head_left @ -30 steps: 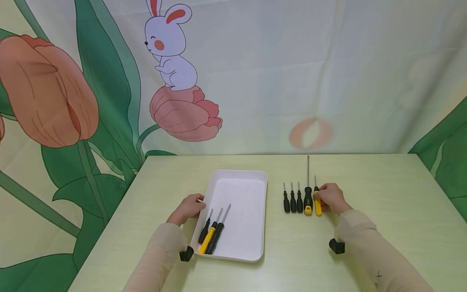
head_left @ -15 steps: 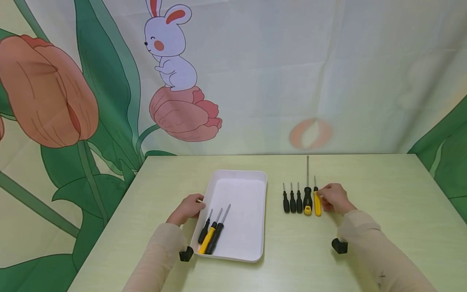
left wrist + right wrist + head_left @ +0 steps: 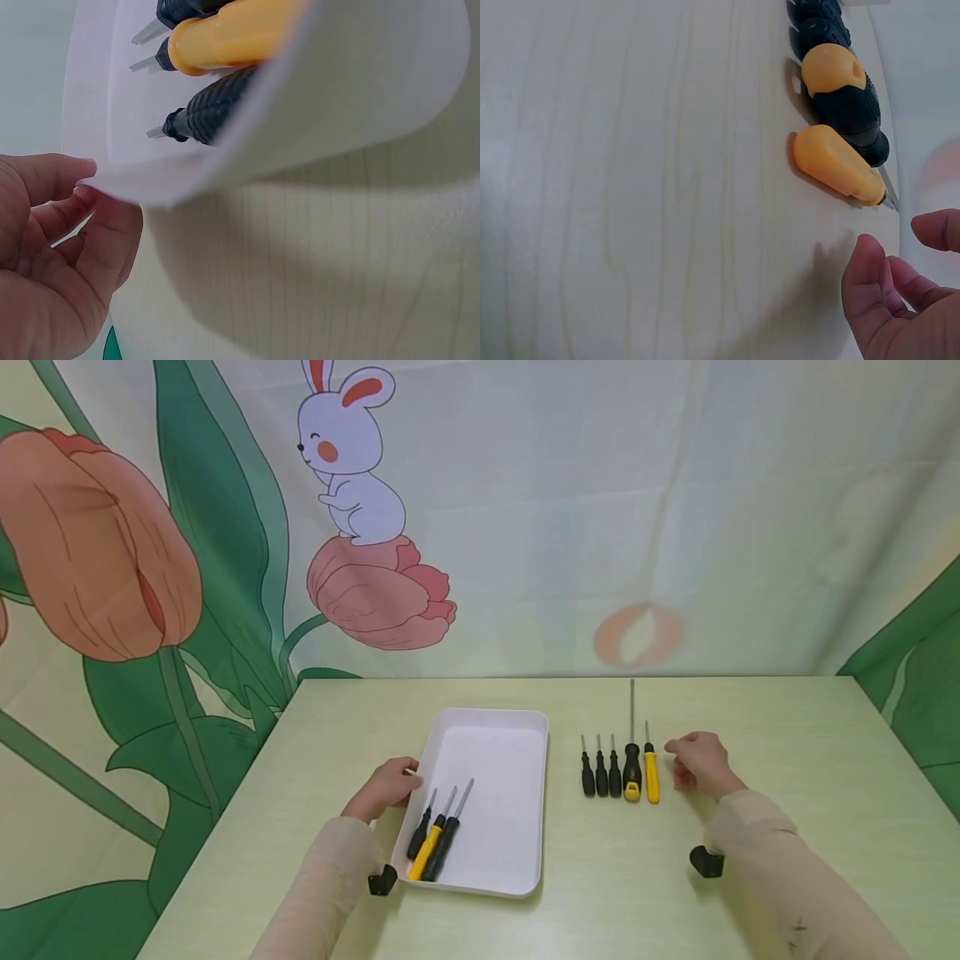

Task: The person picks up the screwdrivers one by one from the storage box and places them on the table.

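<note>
My left hand pinches the left rim of a white tray. Thumb and fingers meet on that rim in the left wrist view. Three screwdrivers lie at the tray's near left: a small black one, a yellow one and a larger black one. To the right of the tray, a row of screwdrivers lies on the table. At the row's right end is a yellow-handled screwdriver. My right hand hovers just right of it, apart from it, fingers loosely bent and holding nothing.
Left of the yellow one lies a long black-and-yellow screwdriver, then three small black ones, the nearest being a black screwdriver. The pale wooden table ends at a printed curtain behind.
My right hand has let go of the yellow screwdriver at the row's end and moved off to the right. My left hand and the tray stay where they were.
</note>
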`<move>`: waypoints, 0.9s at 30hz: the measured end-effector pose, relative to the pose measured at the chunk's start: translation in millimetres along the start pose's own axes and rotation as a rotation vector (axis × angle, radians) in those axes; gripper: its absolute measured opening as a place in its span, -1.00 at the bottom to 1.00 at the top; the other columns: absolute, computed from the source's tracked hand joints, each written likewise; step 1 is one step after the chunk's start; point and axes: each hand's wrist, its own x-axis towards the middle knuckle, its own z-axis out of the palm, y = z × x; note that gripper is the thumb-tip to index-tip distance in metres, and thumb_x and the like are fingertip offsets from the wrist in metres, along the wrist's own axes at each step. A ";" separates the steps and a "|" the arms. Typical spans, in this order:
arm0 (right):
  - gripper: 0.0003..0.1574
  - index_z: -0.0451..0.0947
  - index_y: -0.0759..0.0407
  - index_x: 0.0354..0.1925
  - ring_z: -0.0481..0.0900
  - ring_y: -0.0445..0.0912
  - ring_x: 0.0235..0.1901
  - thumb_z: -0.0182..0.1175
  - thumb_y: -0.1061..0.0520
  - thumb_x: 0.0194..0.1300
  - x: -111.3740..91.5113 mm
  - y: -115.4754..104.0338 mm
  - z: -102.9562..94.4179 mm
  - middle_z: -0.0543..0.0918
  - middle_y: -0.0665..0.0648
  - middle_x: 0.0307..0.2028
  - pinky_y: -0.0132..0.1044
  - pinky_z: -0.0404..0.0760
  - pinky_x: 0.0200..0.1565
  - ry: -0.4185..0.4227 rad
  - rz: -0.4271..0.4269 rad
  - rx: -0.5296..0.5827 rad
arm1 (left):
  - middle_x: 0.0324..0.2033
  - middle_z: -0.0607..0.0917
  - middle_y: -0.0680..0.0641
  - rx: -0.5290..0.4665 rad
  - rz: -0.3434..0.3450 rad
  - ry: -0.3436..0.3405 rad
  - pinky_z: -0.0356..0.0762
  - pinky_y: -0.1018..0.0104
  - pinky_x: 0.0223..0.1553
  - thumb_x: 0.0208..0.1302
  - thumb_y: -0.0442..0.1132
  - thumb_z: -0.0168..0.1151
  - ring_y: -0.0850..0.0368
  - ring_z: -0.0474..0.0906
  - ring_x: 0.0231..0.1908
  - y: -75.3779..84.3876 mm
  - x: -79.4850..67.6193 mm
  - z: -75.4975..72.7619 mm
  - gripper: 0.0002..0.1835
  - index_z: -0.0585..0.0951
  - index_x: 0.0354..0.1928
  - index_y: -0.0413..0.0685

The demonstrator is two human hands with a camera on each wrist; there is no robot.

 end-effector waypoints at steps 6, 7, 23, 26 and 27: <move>-0.53 0.28 0.41 -0.04 0.40 -0.17 -0.67 -0.03 0.11 0.15 -3.2 -7.9 -1.3 0.37 0.10 -0.49 -0.31 0.54 -0.52 0.029 0.000 0.029 | -0.16 0.53 -0.28 0.007 -0.005 0.000 0.53 0.19 -0.30 0.24 -0.33 -0.06 0.06 0.54 -0.39 0.4 0.4 -0.9 -0.66 0.37 0.04 -0.35; -0.51 0.27 0.41 -0.01 0.40 -0.17 -0.65 -0.03 0.10 0.15 -3.9 -9.3 -1.1 0.38 0.10 -0.48 -0.32 0.54 -0.51 0.031 0.001 0.035 | -0.17 0.53 -0.28 0.009 -0.005 0.001 0.53 0.19 -0.30 0.24 -0.33 -0.06 0.06 0.54 -0.39 0.4 0.4 -0.9 -0.66 0.37 0.04 -0.34; -0.45 0.21 0.40 0.08 0.46 -0.21 -0.60 -0.07 0.07 0.22 -18.2 -31.5 7.9 0.41 0.09 -0.45 -0.35 0.58 -0.43 -0.038 -0.037 0.147 | -0.15 0.53 -0.30 0.017 -0.004 -0.003 0.53 0.19 -0.30 0.23 -0.33 -0.06 0.02 0.55 -0.36 1.6 -1.2 -0.7 -0.65 0.36 0.04 -0.36; -0.44 0.21 0.39 0.09 0.47 -0.21 -0.60 -0.06 0.06 0.23 -22.3 -37.3 12.3 0.42 0.09 -0.44 -0.35 0.58 -0.42 -0.058 -0.045 0.155 | -0.15 0.53 -0.31 0.015 -0.001 -0.006 0.53 0.17 -0.30 0.23 -0.34 -0.06 -0.01 0.56 -0.35 1.9 -2.1 -0.6 -0.66 0.36 0.03 -0.37; -0.44 0.21 0.39 0.09 0.47 -0.21 -0.60 -0.06 0.06 0.23 -24.0 -39.3 13.8 0.42 0.09 -0.44 -0.34 0.58 -0.41 -0.068 -0.051 0.156 | -0.15 0.53 -0.31 0.013 0.000 -0.007 0.53 0.17 -0.29 0.23 -0.34 -0.06 -0.01 0.56 -0.35 1.9 -2.2 -0.6 -0.66 0.36 0.03 -0.37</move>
